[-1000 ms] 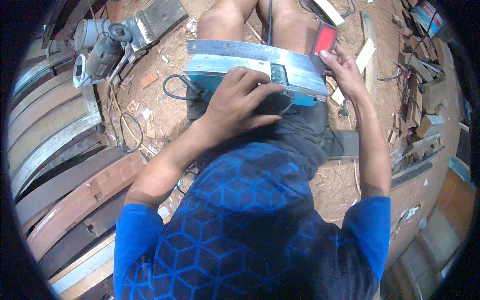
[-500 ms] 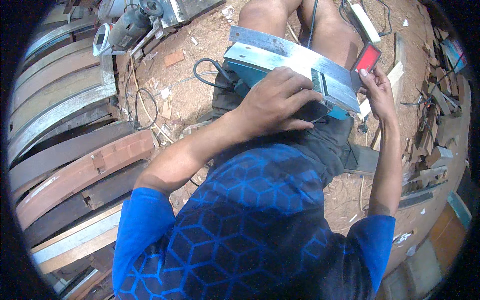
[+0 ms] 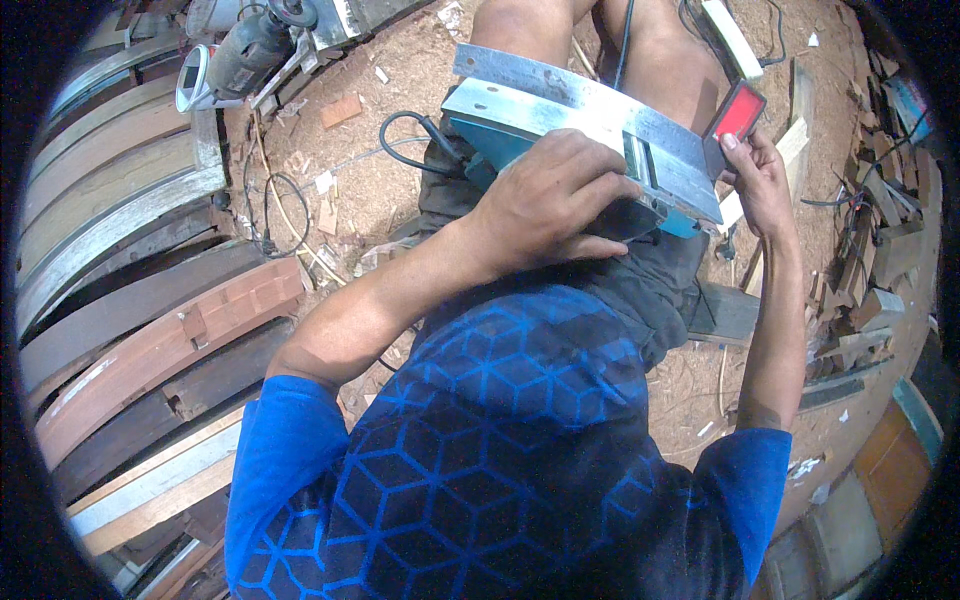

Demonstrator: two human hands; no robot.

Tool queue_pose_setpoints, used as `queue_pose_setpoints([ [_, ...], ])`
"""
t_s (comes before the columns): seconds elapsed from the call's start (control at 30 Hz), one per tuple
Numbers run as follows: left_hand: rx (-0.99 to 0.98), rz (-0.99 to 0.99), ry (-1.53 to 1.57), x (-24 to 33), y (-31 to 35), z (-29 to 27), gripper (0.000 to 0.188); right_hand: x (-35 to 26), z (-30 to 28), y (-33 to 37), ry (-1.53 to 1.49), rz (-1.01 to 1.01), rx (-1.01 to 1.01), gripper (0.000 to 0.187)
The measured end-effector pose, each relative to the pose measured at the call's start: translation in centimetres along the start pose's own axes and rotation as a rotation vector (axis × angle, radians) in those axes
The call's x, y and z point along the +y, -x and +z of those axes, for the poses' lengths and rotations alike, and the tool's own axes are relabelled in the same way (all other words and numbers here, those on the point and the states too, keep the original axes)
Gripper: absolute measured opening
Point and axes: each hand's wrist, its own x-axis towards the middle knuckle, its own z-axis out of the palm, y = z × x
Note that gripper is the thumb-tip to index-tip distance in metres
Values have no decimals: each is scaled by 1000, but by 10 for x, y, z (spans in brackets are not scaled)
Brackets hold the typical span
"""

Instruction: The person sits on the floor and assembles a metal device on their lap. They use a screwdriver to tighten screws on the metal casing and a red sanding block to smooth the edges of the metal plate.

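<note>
An electric hand planer [image 3: 505,108] lies upside down across my lap, its shiny metal sole facing up and its teal body beneath. My left hand [image 3: 560,195] grips the planer's near side, fingers curled by the cutter slot [image 3: 637,158]. A flat metal strip stands along the far edge of the sole. In my right hand [image 3: 764,185], thumb and fingers pinch a small flat rectangular piece, red with a dark border [image 3: 740,112], at the planer's right end. Its exact kind I cannot make out.
Curved wooden pieces [image 3: 170,335] are stacked at the left. An angle grinder [image 3: 255,50] rests at the upper left beside a white tub [image 3: 190,80]. Wood offcuts [image 3: 880,310] pile up at the right. Cables [image 3: 275,210] and shavings lie on the ground.
The cutter slot looks brighter and the planer sits tilted a little differently. Both hands keep their holds almost in place.
</note>
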Motion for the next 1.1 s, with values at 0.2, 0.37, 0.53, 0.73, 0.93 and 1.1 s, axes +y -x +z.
queue_pose_setpoints([
  [0.2, -15, -8, -5, 0, 0, 0, 59, 7, -5, -3, -27, 0, -25, 40],
  [0.37, -12, -7, -8, 0, -1, -1, 58, 5, -6, -3, -10, 22, -21, 40],
  [0.53, 5, 9, -24, 1, -3, 1, 58, 4, 2, -2, -69, -4, 23, 40],
  [0.73, -10, 16, -65, 2, -3, 4, 56, -1, 9, 5, -102, -98, -12, 42],
  [0.93, -8, 17, -21, 1, -2, 3, 54, -4, 5, 10, -46, -76, -10, 43],
  [1.1, -15, 15, -11, 2, -3, 0, 54, -4, 5, 9, -71, -92, -38, 42],
])
